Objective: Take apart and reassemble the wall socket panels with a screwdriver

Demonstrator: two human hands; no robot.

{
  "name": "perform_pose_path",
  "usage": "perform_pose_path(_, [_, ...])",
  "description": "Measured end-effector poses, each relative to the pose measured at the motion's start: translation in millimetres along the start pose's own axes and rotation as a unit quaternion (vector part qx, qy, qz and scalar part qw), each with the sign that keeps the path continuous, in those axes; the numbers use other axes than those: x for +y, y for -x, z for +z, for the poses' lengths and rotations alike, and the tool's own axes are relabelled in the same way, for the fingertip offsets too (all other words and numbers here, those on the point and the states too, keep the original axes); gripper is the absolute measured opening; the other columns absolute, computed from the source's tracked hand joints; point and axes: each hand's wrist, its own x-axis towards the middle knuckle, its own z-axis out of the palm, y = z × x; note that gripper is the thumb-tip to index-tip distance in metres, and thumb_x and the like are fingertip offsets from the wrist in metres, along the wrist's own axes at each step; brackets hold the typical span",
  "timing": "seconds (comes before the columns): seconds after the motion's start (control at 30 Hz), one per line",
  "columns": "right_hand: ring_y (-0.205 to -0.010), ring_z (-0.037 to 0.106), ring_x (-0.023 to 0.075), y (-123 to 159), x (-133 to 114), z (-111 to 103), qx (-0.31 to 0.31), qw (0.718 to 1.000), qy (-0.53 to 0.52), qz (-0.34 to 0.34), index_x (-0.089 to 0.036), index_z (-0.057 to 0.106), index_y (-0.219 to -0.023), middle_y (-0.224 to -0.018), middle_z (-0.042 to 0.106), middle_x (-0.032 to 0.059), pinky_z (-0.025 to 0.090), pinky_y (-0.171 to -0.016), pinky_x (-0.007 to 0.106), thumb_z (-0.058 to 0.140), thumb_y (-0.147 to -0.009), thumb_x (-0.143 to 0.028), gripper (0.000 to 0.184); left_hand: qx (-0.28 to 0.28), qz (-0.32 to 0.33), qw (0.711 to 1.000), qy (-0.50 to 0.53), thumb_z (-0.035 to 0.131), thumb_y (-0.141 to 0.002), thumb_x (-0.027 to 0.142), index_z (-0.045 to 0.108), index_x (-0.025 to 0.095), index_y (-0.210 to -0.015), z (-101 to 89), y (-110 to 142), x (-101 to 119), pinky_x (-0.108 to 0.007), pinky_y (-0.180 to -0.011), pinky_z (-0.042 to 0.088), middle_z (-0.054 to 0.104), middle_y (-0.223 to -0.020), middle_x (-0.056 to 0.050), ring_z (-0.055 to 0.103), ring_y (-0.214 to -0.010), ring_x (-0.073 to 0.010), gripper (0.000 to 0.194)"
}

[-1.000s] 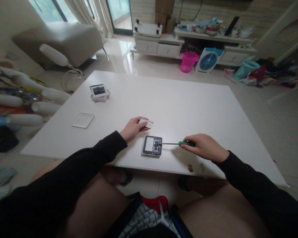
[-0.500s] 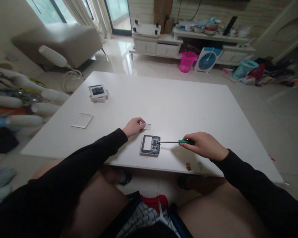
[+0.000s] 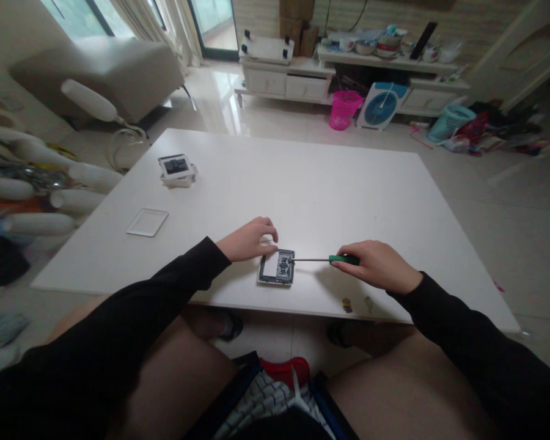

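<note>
A square wall switch (image 3: 277, 267) lies on the table near its front edge. Its left half is a white plate, and its right half shows a dark mechanism. My right hand (image 3: 378, 263) is closed round the green handle of a screwdriver (image 3: 343, 260). The tool's thin shaft runs left, with its tip at the mechanism. Thumb and fingers apart, my left hand (image 3: 252, 238) is over the switch's upper left edge, the thumb near or touching that edge. A small whitish piece partly shows under its fingers. Further left lies a flat square frame (image 3: 147, 222).
Another switch (image 3: 176, 166) rests on a white piece at the table's back left. Two small items, including a yellow figure (image 3: 347, 305), lie by the front edge. White rounded objects (image 3: 85, 177) crowd the left side. Beyond the table are a pink basket (image 3: 345, 110) and a fan (image 3: 382, 107).
My left hand has let go of the small clear-white piece and moved down to the switch's upper edge. My right hand keeps the screwdriver at the mechanism. The view has shifted slightly.
</note>
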Motion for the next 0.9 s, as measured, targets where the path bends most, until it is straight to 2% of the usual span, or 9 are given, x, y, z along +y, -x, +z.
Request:
perform_pose_path(0.03, [-0.077, 0.069, 0.0232, -0.3, -0.2, 0.0, -0.004, 1.0, 0.001, 0.003, -0.024, 0.078, -0.097, -0.086, 0.079, 0.0077, 0.034, -0.063, 0.032, 0.054, -0.101, -0.052, 0.037, -0.041, 0.037, 0.998, 0.001, 0.066, -0.089, 0.032, 0.074, 0.019, -0.093, -2.9, 3.8, 7.2, -0.041, -0.101, 0.047, 0.064, -0.108, -0.009, 0.058, -0.106, -0.026, 0.016])
perform_pose_path(0.1, [-0.077, 0.069, 0.0233, -1.1, -0.6, 0.0, -0.01, 1.0, 0.001, 0.006, -0.024, 0.078, -0.098, -0.086, 0.078, 0.0074, 0.034, -0.063, 0.032, 0.053, -0.101, -0.053, 0.038, -0.088, 0.079, 0.993, -0.009, 0.071, -0.086, 0.032, 0.075, 0.02, -0.099, -6.6, 11.4, 19.2, -0.039, -0.1, 0.047, 0.064, -0.112, -0.009, 0.057, -0.108, -0.0256, 0.017])
perform_pose_path(0.2, [-0.077, 0.068, 0.0228, -2.9, -0.8, 1.0, -0.012, 1.0, -0.002, 0.007, -0.024, 0.079, -0.097, -0.084, 0.078, 0.0068, 0.034, -0.063, 0.031, 0.054, -0.101, -0.053, 0.038, -0.121, 0.115, 0.984, -0.058, 0.081, -0.078, 0.031, 0.074, 0.02, -0.103, -6.4, 20.1, 28.0, -0.038, -0.097, 0.048, 0.062, -0.117, -0.01, 0.056, -0.108, -0.0268, 0.027])
perform_pose_path(0.33, [-0.077, 0.068, 0.023, -5.1, -0.7, 3.0, -0.011, 1.0, 0.0, 0.001, -0.024, 0.079, -0.097, -0.085, 0.078, 0.0069, 0.034, -0.063, 0.031, 0.053, -0.1, -0.052, 0.038, -0.125, 0.124, 0.979, -0.106, 0.083, -0.076, 0.031, 0.072, 0.021, -0.105, -2.4, 23.1, 28.6, -0.039, -0.095, 0.048, 0.061, -0.121, -0.011, 0.056, -0.109, -0.0285, 0.033])
perform_pose_path(0.6, [-0.076, 0.068, 0.0232, -5.0, -1.1, 4.9, -0.01, 1.0, 0.01, -0.001, -0.024, 0.078, -0.097, -0.084, 0.078, 0.0072, 0.034, -0.062, 0.032, 0.052, -0.101, -0.055, 0.04, -0.152, 0.122, 0.969, -0.154, 0.082, -0.081, 0.034, 0.073, 0.024, -0.103, -0.3, 18.8, 35.1, -0.039, -0.092, 0.046, 0.06, -0.128, -0.01, 0.055, -0.114, -0.0301, 0.026])
perform_pose_path(0.8, [-0.075, 0.068, 0.0229, -5.0, 0.5, 5.2, 0.001, 1.0, 0.007, -0.009, -0.024, 0.077, -0.097, -0.085, 0.078, 0.0074, 0.035, -0.063, 0.032, 0.051, -0.101, -0.056, 0.041, -0.128, 0.13, 0.974, -0.135, 0.081, -0.08, 0.032, 0.071, 0.02, -0.099, 0.9, 19.5, 31.7, -0.038, -0.093, 0.047, 0.061, -0.122, -0.01, 0.056, -0.108, -0.0278, 0.025])
perform_pose_path(0.9, [-0.076, 0.068, 0.0231, -5.0, -0.2, 4.3, -0.005, 1.0, 0.005, -0.003, -0.024, 0.077, -0.098, -0.086, 0.078, 0.0073, 0.035, -0.063, 0.032, 0.051, -0.101, -0.055, 0.04, -0.12, 0.133, 0.974, -0.141, 0.082, -0.078, 0.03, 0.068, 0.018, -0.105, 2.6, 19.5, 27.7, -0.038, -0.094, 0.048, 0.061, -0.121, -0.012, 0.056, -0.108, -0.0279, 0.032])
